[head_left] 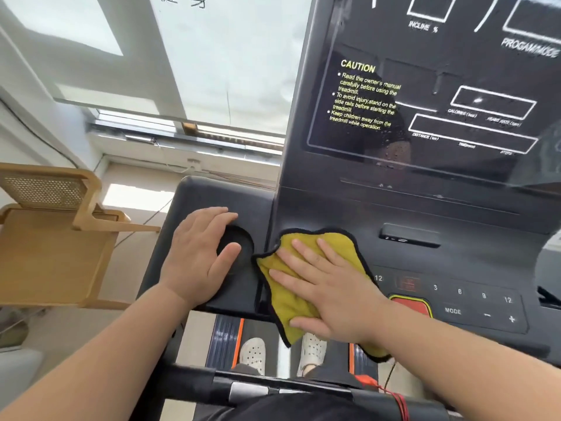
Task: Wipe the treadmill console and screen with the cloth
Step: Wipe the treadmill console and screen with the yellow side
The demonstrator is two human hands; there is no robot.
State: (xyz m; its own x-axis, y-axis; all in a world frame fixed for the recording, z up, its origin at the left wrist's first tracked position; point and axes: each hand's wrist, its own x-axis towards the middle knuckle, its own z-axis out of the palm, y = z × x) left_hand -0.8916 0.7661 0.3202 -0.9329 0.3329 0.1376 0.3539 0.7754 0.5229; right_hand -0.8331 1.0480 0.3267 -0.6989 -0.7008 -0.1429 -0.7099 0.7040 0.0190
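The right hand [328, 287] lies flat, fingers straight and spread, on a yellow cloth [280, 299] at the left end of the console [425, 262]. The cloth's lower edge hangs over the console's front. The left hand [197, 256] rests flat beside it, partly over a round recess [239, 238]. A red button [409, 305] sits just right of the right wrist. The screen [455, 86] rises above, with yellow caution text. A wooden chair [51, 253] stands at the left.
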